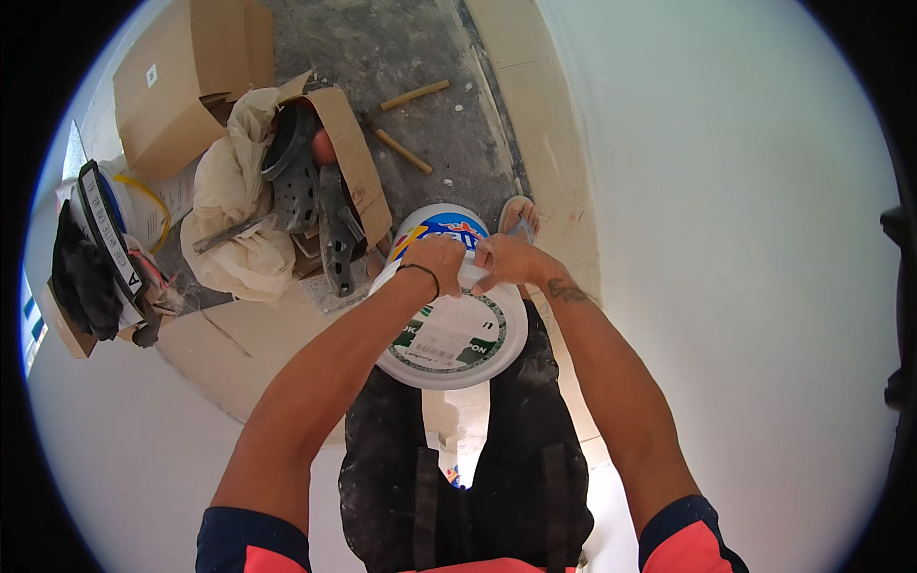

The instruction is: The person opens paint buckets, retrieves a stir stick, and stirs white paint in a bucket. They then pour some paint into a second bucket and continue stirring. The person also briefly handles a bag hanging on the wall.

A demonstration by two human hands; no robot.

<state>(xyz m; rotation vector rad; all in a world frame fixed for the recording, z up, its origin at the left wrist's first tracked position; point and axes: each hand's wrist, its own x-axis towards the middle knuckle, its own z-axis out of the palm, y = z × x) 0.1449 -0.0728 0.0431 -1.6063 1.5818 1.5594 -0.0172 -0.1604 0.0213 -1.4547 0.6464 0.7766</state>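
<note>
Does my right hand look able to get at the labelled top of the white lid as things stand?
Probably yes: the right hand is close by the far edge of the white lid, and most of its top is uncovered.

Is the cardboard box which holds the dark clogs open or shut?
The cardboard box is open: no flap covers the dark clogs, which show in its mouth.
</note>
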